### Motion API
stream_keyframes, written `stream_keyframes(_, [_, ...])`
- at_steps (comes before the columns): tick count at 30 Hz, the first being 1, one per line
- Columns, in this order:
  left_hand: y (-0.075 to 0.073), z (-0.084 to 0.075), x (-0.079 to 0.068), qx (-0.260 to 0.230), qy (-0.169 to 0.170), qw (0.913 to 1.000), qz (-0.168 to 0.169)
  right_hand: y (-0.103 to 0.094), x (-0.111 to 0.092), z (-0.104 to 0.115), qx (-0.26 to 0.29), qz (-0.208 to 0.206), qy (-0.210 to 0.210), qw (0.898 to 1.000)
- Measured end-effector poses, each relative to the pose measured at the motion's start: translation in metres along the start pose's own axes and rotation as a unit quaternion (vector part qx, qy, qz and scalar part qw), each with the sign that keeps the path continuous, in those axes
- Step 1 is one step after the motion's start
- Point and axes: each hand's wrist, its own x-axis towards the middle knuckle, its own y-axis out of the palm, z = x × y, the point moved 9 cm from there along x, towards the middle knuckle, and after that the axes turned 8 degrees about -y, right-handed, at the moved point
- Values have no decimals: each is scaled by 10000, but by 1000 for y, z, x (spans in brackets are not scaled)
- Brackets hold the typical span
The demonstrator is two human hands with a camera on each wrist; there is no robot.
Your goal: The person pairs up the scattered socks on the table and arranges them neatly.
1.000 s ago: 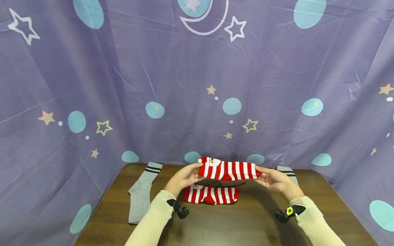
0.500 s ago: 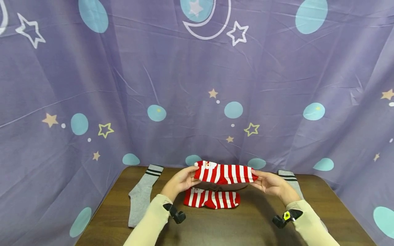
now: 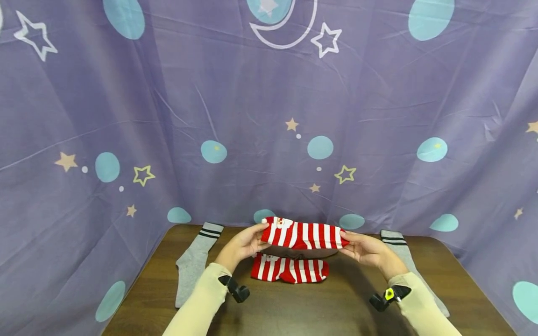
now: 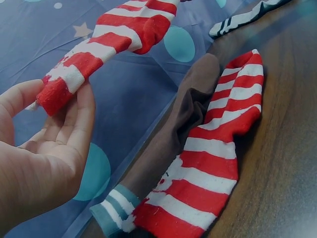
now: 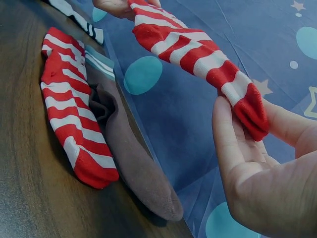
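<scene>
A red-and-white striped sock [image 3: 307,234] with a Santa face is stretched sideways in the air between both hands. My left hand [image 3: 244,244] pinches its cuff end by the Santa face, thumb on top and fingers beneath. At the toe end, my right hand [image 3: 369,251] pinches the red tip the same way. Below the raised sock, a second red-and-white striped sock [image 3: 290,269] lies flat on the table. Right behind that one lies a brown sock [image 4: 163,144] with a teal-and-white striped cuff, mostly hidden in the head view by the raised sock.
Toward the table's left side lies a grey sock [image 3: 194,266] with black cuff stripes. A matching grey sock [image 3: 405,254] lies at the right, partly behind the right forearm. The wooden table [image 3: 311,310] meets a purple star-patterned curtain [image 3: 260,102] at its back edge.
Both hands have shifted slightly left with the raised striped sock, still gripping its two ends. More of the right grey sock now shows. The socks on the table have stayed put.
</scene>
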Motion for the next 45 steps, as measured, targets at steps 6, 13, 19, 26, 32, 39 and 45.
stream_keyframes(6, [-6, 2, -1, -68, -25, 9995, -311, 8, 3, -4, -100, 206, 58, 9997])
stream_keyframes(13, [-9, 7, -1, -64, -116, 9991, -394, 10, 6, -10, -223, 99, 133, 9996])
stream_keyframes(19, [-12, 10, 0, -53, -152, 9990, -422, 7, 11, -16, -208, -177, 206, 9994])
stream_keyframes(26, [-18, 11, -1, 81, -206, 9986, -487, 8, 15, -21, -257, -204, 237, 9992])
stream_keyframes(32, [-26, 13, -5, 209, -243, 9978, -579, 11, 17, -24, -301, -108, 270, 9991])
stream_keyframes(39, [-30, 15, -11, 202, -330, 9975, -596, 10, 20, -29, -439, -261, 355, 9981])
stream_keyframes(45, [-32, 15, -13, 370, -362, 9975, -481, 7, 23, -33, -623, -406, 433, 9963])
